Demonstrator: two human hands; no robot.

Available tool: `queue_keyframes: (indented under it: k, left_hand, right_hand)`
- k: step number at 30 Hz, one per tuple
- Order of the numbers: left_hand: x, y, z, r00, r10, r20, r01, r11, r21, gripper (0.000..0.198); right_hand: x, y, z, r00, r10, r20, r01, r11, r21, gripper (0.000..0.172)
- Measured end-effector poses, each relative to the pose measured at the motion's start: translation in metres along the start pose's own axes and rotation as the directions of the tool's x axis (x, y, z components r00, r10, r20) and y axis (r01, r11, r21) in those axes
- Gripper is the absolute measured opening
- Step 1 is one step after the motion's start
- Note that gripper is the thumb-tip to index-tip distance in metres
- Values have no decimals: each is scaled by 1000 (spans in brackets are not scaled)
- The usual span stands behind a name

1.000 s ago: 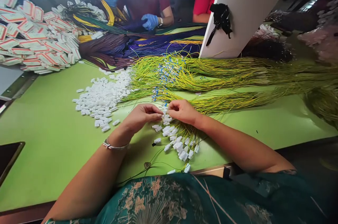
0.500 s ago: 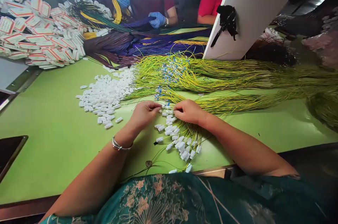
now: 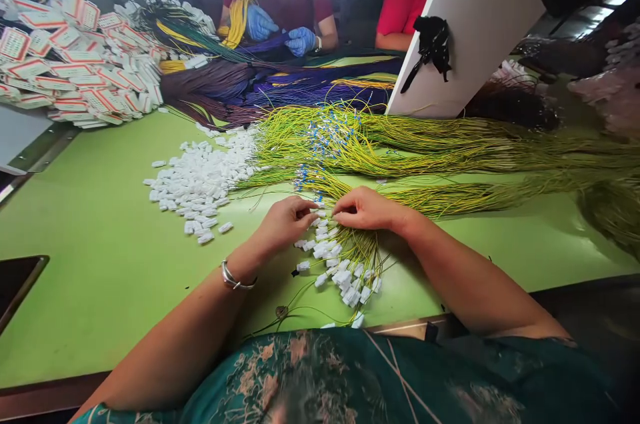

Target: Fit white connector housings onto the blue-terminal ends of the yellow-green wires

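My left hand [image 3: 290, 219] is closed in a pinch, its fingertips at a small white connector housing [image 3: 321, 206]. Facing it from the right, my right hand [image 3: 367, 208] pinches what looks like a thin yellow-green wire; the fingertips mostly hide it. Just below both hands lies a bunch of wires with white connectors [image 3: 345, 277] on their ends, fanned toward my body. Loose wires with blue and white tips [image 3: 307, 179] lie right above my fingers. Left of them spreads a heap of loose white connector housings [image 3: 200, 174].
Long yellow-green wire bundles [image 3: 440, 144] run rightward over the green table [image 3: 100, 224]. Purple and dark wires [image 3: 300, 87] lie behind. White blocks with red markings [image 3: 75, 64] are piled back left. A grey panel [image 3: 465, 31] stands back right. Blue-gloved hands [image 3: 300, 42] of another person handle wires.
My left hand has shifted slightly right and down, nearer my right hand, which has barely moved. Across the table, one gloved hand came down beside the other, near the yellow wires.
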State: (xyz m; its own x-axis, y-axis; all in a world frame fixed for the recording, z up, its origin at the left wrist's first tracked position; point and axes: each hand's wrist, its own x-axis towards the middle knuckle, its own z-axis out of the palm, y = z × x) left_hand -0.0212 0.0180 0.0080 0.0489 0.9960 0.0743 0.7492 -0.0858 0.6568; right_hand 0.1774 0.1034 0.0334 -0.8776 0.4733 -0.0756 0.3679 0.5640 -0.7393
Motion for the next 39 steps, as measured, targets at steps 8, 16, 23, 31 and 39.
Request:
queue_keyframes:
  k: [8,16,23,31,39]
  left_hand:
    - [-13,26,-18,909,2,417,27,998,-65,20]
    - [-8,13,-8,974,-218,61,220,975,-32,20]
    - [0,0,10,996,-36,-86,46,992,118,16]
    - [-9,14,3,974,150,167,-172,977,123,16]
    - [-22,40,7,888,212,408,-270,959,90,26]
  right_hand:
    - [1,7,-16,883,155,-443,-104,985,138,25]
    - [3,1,0,954,118,-275,-204,929,-308,21]
    - [3,-1,5,954,120,-276,-228,888,-400,22]
    - [4,-4,7,955,122,-269,-222,896,-385,21]
    - [5,-20,24,978,142,-154,-205,788,-581,21]
